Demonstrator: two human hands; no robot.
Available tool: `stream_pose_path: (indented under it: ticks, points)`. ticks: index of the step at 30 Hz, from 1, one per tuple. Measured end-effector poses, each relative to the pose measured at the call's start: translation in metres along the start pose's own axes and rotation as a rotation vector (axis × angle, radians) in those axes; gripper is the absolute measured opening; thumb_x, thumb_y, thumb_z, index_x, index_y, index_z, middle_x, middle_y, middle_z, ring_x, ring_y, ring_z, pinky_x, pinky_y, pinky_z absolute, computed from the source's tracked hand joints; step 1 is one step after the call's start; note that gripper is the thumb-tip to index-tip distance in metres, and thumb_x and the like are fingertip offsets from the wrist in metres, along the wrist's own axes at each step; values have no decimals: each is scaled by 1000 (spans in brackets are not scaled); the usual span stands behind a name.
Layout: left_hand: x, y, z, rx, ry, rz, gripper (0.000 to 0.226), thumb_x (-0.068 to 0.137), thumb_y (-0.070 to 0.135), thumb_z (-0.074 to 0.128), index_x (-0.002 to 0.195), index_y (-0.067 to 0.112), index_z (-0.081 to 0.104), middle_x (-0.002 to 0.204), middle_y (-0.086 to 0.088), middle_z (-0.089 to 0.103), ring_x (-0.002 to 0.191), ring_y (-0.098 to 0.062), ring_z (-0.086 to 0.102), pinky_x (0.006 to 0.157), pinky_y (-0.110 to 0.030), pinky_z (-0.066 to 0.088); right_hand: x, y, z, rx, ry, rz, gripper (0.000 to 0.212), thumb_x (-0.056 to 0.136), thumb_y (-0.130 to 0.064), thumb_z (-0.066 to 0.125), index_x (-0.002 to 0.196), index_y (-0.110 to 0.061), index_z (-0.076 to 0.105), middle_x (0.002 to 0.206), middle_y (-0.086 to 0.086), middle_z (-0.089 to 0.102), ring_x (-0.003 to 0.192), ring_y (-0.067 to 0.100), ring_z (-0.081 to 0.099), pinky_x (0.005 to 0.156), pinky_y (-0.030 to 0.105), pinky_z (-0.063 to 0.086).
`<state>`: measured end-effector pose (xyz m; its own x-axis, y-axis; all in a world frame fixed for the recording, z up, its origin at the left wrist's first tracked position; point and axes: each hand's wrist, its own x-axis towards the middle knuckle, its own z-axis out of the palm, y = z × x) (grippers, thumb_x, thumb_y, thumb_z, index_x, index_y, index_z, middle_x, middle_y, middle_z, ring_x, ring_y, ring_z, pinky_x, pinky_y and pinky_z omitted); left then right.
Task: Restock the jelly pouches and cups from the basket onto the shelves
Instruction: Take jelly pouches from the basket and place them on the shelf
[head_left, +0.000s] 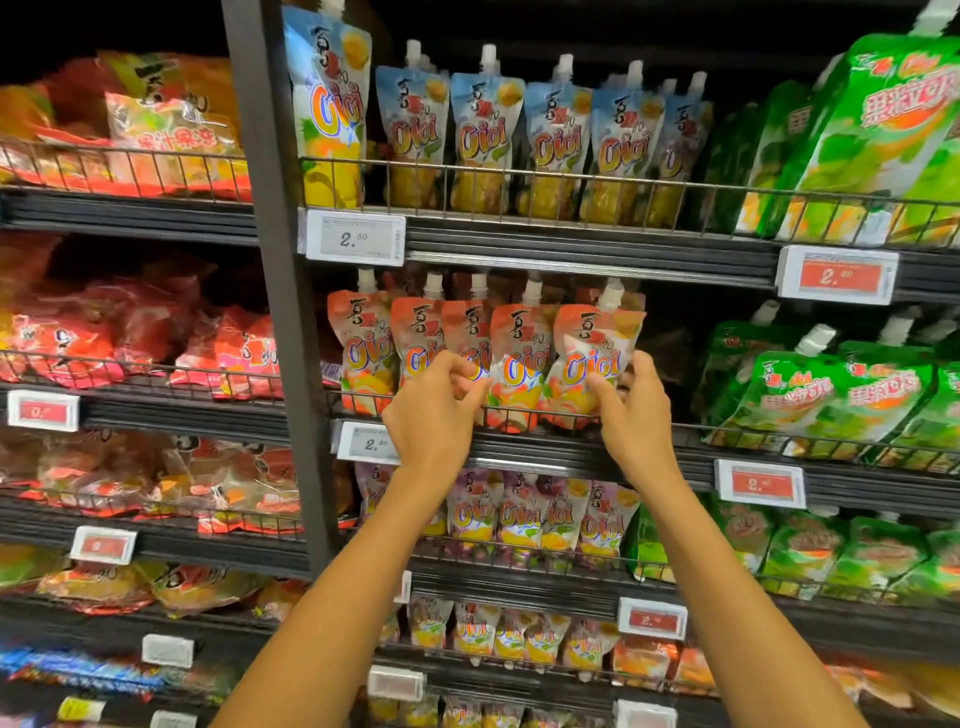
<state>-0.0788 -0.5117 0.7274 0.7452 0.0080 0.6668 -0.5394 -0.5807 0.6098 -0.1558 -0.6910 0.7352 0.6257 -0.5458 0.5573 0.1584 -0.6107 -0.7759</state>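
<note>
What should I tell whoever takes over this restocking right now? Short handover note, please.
Left hand: fingers curled on the third orange pouch in the middle-shelf row.
Right hand: pinches the rightmost orange pouch, thumb in front, fingers behind.
Done: five orange pouches stand behind the wire rail.
Left: square up these two, let go, then carry on from the basket, which is out of view, so remaining stock cannot be judged.
</note>
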Motion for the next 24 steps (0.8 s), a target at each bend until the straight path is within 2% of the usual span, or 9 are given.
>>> stream_pose_path:
  ticks: [3, 6, 9, 12, 14, 16, 20, 22, 24]
  points:
    - [-3, 1, -3, 11, -5, 12, 14, 85, 46, 70, 86, 33, 64, 67, 21, 58, 59, 5, 47, 49, -18, 22, 8, -2, 3, -150, -62, 40, 14, 100, -21, 50, 98, -9, 45, 74, 1, 58, 70, 23, 58, 64, 37, 43]
    - [-13, 4, -2, -13, -43, 3, 12, 86, 45, 67, 82, 35, 63, 66, 22, 58, 59, 4, 51, 48, -18, 26, 14, -7, 4, -298, -144, 94, 18, 102, -22, 45, 98, -5, 45, 93, 16, 63, 85, 35, 60, 73, 44, 49]
    - [-27, 7, 4, -89, -100, -15, 10, 86, 41, 68, 81, 34, 64, 66, 21, 61, 59, 4, 54, 47, -20, 31, 16, -10, 4, -327, -156, 143, 19, 103, -21, 42, 100, -3, 47, 104, 22, 61, 94, 38, 58, 69, 37, 41]
    - [-46, 9, 10, -127, -160, -30, 11, 87, 43, 67, 84, 32, 66, 68, 20, 64, 62, 1, 57, 46, -21, 29, 10, -13, 3, -229, -118, 160, 21, 100, -16, 46, 113, 1, 48, 110, 20, 63, 90, 32, 59, 69, 35, 42]
    - [-59, 7, 12, -161, -193, -29, 10, 87, 43, 67, 83, 33, 66, 68, 21, 63, 65, 3, 59, 46, -22, 34, -4, -13, -1, -118, -29, 84, 28, 98, -9, 46, 125, -2, 47, 117, 17, 63, 100, 28, 61, 81, 39, 49]
    - [-75, 1, 17, -223, -241, -45, 11, 88, 42, 67, 83, 32, 66, 70, 18, 65, 69, 2, 61, 52, -26, 46, -28, -7, -7, -27, 105, -27, 34, 97, -4, 44, 131, -7, 48, 122, 9, 62, 111, 18, 60, 93, 29, 49]
    - [-121, -23, 30, -326, -378, -139, 9, 88, 39, 66, 85, 31, 66, 73, 11, 67, 69, -6, 61, 62, -34, 51, -91, 31, -16, 89, 189, -58, 27, 95, -6, 45, 118, -16, 57, 101, -4, 66, 95, 7, 64, 80, 15, 49]
    - [-156, -43, 42, -313, -470, -202, 7, 89, 38, 65, 87, 31, 66, 74, 10, 66, 67, -7, 60, 62, -35, 51, -129, 70, -16, 76, 140, 63, 26, 95, -6, 45, 112, -20, 58, 96, -6, 66, 86, 8, 65, 73, 17, 51]
    - [-195, -67, 54, -235, -554, -273, 8, 88, 38, 66, 88, 31, 65, 71, 13, 64, 65, -6, 57, 64, -36, 52, -174, 116, -16, 17, 71, 244, 22, 96, -5, 46, 106, -19, 60, 89, -4, 67, 76, 17, 64, 67, 29, 52]
